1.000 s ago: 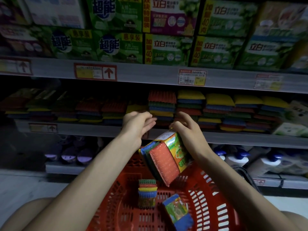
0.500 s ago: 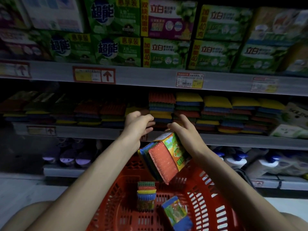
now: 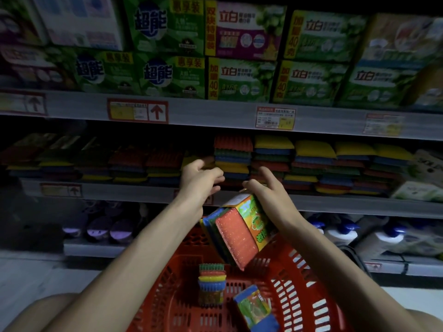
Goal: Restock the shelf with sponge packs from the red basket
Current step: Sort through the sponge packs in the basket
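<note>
Your right hand (image 3: 269,196) grips one sponge pack (image 3: 237,232), tilted above the red basket (image 3: 299,271), near the shelf (image 3: 335,207). Your left hand (image 3: 199,179) hangs loosely curled, empty. Two packs lie in the basket: a round stack (image 3: 211,281) and a flat pack (image 3: 254,307).

- Right hand (image 3: 271,200) grips sponge pack (image 3: 236,238) by top end. Pack tilted, orange face outward, above far side of red basket (image 3: 299,283).
- Left hand (image 3: 199,178) raised at front edge of middle shelf (image 3: 335,207), fingers loosely curled, holding nothing.
- Inside basket: upright stack (image 3: 212,283) at centre, flat pack (image 3: 254,307) toward near edge (partly cropped).
- Sponge stacks (image 3: 273,159) fill shelf behind hands.
</note>
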The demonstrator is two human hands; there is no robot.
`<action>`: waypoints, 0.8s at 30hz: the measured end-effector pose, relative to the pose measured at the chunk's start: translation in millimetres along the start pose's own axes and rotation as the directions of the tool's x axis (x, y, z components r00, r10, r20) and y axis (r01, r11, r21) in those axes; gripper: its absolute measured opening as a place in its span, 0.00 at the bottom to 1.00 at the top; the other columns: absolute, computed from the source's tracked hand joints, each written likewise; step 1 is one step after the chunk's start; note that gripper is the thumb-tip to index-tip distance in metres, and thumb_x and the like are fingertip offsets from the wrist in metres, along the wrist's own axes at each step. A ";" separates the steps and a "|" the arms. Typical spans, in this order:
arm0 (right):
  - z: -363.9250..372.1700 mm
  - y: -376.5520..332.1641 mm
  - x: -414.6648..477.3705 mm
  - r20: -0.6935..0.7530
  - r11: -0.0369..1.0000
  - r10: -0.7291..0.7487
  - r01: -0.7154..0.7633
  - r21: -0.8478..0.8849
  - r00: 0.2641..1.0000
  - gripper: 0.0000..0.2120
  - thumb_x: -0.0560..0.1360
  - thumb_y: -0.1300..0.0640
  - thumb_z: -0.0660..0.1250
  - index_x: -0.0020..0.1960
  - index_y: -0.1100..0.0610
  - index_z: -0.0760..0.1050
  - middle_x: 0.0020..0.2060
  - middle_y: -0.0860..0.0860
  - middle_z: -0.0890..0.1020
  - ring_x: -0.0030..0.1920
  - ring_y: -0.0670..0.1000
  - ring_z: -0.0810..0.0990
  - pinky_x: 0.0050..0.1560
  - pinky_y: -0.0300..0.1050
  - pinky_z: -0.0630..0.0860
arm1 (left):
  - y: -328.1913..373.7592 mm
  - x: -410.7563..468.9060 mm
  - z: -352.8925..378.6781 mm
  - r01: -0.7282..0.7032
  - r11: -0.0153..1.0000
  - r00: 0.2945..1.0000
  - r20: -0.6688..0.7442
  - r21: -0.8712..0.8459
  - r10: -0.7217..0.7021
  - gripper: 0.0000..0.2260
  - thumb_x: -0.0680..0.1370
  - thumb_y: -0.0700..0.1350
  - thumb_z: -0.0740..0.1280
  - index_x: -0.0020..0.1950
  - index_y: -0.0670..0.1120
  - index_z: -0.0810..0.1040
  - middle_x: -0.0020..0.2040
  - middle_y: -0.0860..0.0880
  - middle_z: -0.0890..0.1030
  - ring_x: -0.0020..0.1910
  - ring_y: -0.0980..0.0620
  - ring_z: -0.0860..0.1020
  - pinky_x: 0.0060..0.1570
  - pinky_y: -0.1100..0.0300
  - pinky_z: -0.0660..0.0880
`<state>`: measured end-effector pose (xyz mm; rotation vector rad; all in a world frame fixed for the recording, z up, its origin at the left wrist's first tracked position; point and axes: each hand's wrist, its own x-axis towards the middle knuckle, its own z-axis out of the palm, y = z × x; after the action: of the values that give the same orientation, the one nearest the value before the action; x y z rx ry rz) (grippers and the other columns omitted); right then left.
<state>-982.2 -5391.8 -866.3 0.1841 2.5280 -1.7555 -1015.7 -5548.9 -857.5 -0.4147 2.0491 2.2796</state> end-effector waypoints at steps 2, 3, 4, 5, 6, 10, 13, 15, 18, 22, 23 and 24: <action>-0.1 -1.3 -1.8 0.004 1.000 0.001 -0.001 -0.004 1.000 0.26 0.80 0.51 0.66 0.76 0.48 0.64 0.50 0.46 0.81 0.45 0.46 0.82 0.45 0.40 0.76 | -1.0 -0.3 -0.3 -0.004 1.000 1.000 0.001 0.012 0.004 0.28 0.79 0.35 0.68 0.78 0.41 0.66 0.53 0.44 0.83 0.52 0.50 0.85 0.56 0.53 0.82; -0.3 -1.5 -2.2 0.003 1.000 0.000 0.000 -0.005 1.000 0.26 0.80 0.51 0.66 0.76 0.48 0.64 0.49 0.45 0.81 0.45 0.46 0.82 0.45 0.40 0.76 | -1.7 -0.6 -0.6 -0.005 1.000 1.000 0.006 0.018 0.005 0.26 0.79 0.35 0.68 0.77 0.41 0.68 0.53 0.44 0.84 0.52 0.50 0.85 0.55 0.53 0.82; -0.7 -1.4 -2.2 0.000 1.000 0.000 0.000 -0.006 1.000 0.26 0.80 0.51 0.66 0.76 0.48 0.64 0.49 0.45 0.81 0.44 0.46 0.82 0.45 0.40 0.76 | -2.6 -0.8 -0.9 -0.005 1.000 1.000 0.013 0.024 0.005 0.25 0.79 0.35 0.68 0.76 0.41 0.69 0.53 0.44 0.84 0.52 0.51 0.85 0.55 0.53 0.82; -1.0 -1.4 -2.3 -0.006 1.000 0.000 0.000 -0.011 1.000 0.25 0.81 0.51 0.66 0.76 0.48 0.64 0.49 0.45 0.81 0.44 0.46 0.82 0.45 0.40 0.76 | -3.1 -1.4 -1.2 -0.004 1.000 1.000 0.019 0.031 0.004 0.25 0.79 0.35 0.68 0.76 0.41 0.70 0.53 0.45 0.84 0.52 0.51 0.85 0.55 0.53 0.82; -1.3 -1.2 -2.2 -0.013 1.000 0.001 -0.001 -0.018 1.000 0.25 0.81 0.51 0.66 0.76 0.48 0.64 0.48 0.45 0.81 0.43 0.46 0.82 0.45 0.40 0.76 | -3.5 -1.7 -1.7 -0.004 0.999 1.000 0.022 0.035 0.003 0.24 0.79 0.36 0.68 0.76 0.41 0.70 0.52 0.45 0.84 0.52 0.51 0.85 0.55 0.54 0.82; -2.5 -0.1 -1.3 -0.026 1.000 0.010 -0.011 -0.014 1.000 0.25 0.81 0.51 0.65 0.76 0.49 0.65 0.45 0.47 0.81 0.41 0.47 0.81 0.42 0.41 0.76 | -1.4 -3.5 -3.3 0.003 1.000 0.999 0.034 0.030 -0.004 0.28 0.80 0.36 0.68 0.79 0.42 0.65 0.52 0.45 0.84 0.53 0.50 0.85 0.54 0.55 0.82; -4.8 -1.1 -3.0 -0.038 0.999 0.002 -0.003 -0.036 0.999 0.26 0.81 0.50 0.65 0.77 0.48 0.64 0.49 0.46 0.80 0.45 0.44 0.80 0.46 0.39 0.75 | 0.6 -4.8 -5.6 0.014 1.000 0.998 0.056 0.028 -0.015 0.31 0.79 0.36 0.70 0.80 0.41 0.62 0.50 0.48 0.83 0.54 0.49 0.85 0.55 0.54 0.82; -7.0 -1.0 -2.8 -0.056 0.998 -0.003 -0.001 -0.060 0.998 0.26 0.80 0.49 0.65 0.77 0.48 0.65 0.59 0.49 0.79 0.51 0.45 0.80 0.49 0.41 0.75 | 0.9 -4.6 -7.5 0.016 0.999 0.997 0.076 0.035 -0.019 0.33 0.79 0.37 0.71 0.81 0.40 0.60 0.48 0.50 0.83 0.53 0.49 0.85 0.55 0.54 0.82; -10.1 -2.2 -2.9 -0.080 0.997 -0.009 0.003 -0.075 0.997 0.26 0.80 0.48 0.65 0.76 0.48 0.67 0.64 0.49 0.78 0.57 0.47 0.79 0.52 0.43 0.74 | -0.2 -3.3 -9.3 0.024 1.000 0.995 0.097 0.020 -0.026 0.34 0.78 0.37 0.72 0.81 0.40 0.60 0.49 0.49 0.84 0.52 0.50 0.86 0.53 0.54 0.83; -12.5 -3.8 -6.2 -0.092 0.998 -0.028 0.021 -0.067 0.995 0.26 0.80 0.48 0.66 0.76 0.48 0.68 0.62 0.45 0.76 0.59 0.46 0.77 0.55 0.42 0.72 | -4.5 -2.1 -10.9 0.048 0.998 0.992 0.116 -0.050 -0.042 0.34 0.77 0.37 0.72 0.80 0.40 0.61 0.54 0.45 0.85 0.53 0.49 0.86 0.57 0.51 0.82; -13.1 -3.6 -7.1 -0.093 0.997 -0.029 0.023 -0.068 0.995 0.26 0.79 0.48 0.66 0.76 0.47 0.68 0.63 0.45 0.76 0.59 0.46 0.77 0.56 0.43 0.72 | -5.2 -2.0 -11.6 0.051 0.997 0.991 0.123 -0.060 -0.043 0.33 0.77 0.37 0.72 0.79 0.39 0.62 0.54 0.45 0.86 0.53 0.49 0.86 0.56 0.51 0.82; -13.8 -3.3 -7.9 -0.094 0.997 -0.028 0.022 -0.071 0.995 0.25 0.79 0.48 0.66 0.76 0.47 0.68 0.63 0.45 0.76 0.60 0.46 0.77 0.58 0.44 0.73 | -6.1 -1.1 -12.4 0.053 0.996 0.991 0.129 -0.068 -0.044 0.32 0.77 0.37 0.73 0.78 0.39 0.64 0.54 0.45 0.86 0.53 0.49 0.86 0.56 0.51 0.82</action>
<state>-974.5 -5380.5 -857.5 0.2387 2.6642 -1.7037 -1011.3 -5560.1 -864.3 -0.3097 1.8827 2.2923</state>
